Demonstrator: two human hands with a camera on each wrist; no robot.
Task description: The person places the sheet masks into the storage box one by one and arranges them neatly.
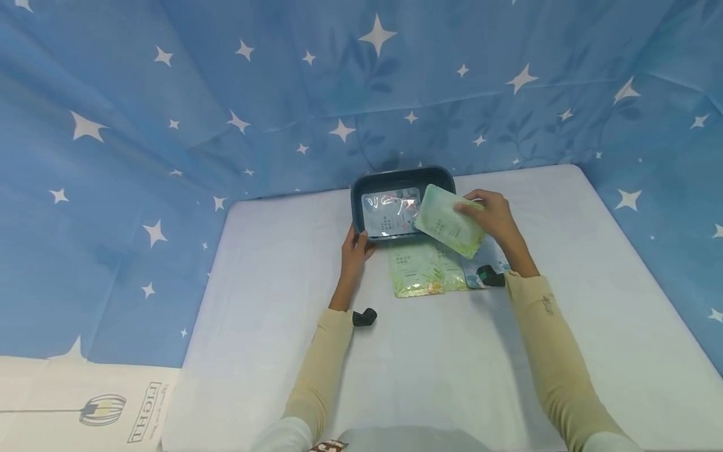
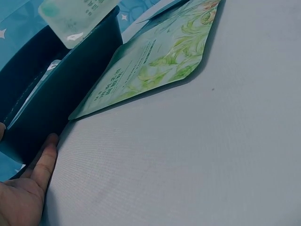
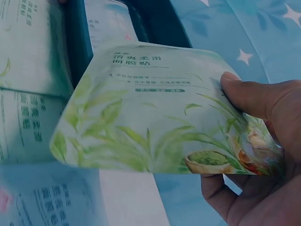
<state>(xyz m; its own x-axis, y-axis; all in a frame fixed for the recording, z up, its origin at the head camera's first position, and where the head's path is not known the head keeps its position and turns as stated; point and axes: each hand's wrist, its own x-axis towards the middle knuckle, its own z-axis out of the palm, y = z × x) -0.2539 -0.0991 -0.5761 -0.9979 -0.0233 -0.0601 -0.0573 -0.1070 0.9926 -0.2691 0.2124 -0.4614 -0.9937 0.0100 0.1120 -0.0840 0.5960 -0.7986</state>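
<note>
Right hand (image 1: 488, 212) pinches green face-mask sachet (image 1: 446, 221) by one end, tilted above near-right corner of dark-blue tub (image 1: 395, 181). Left hand (image 1: 354, 252) pinches tub's near-left corner. Risk: free end may snag rim; tub may skid if left hold slackens.

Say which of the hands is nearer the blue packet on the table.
Right. The right hand is just beyond the blue packet, pinching a green packet; the left hand is farther left, gripping the tray.
</note>
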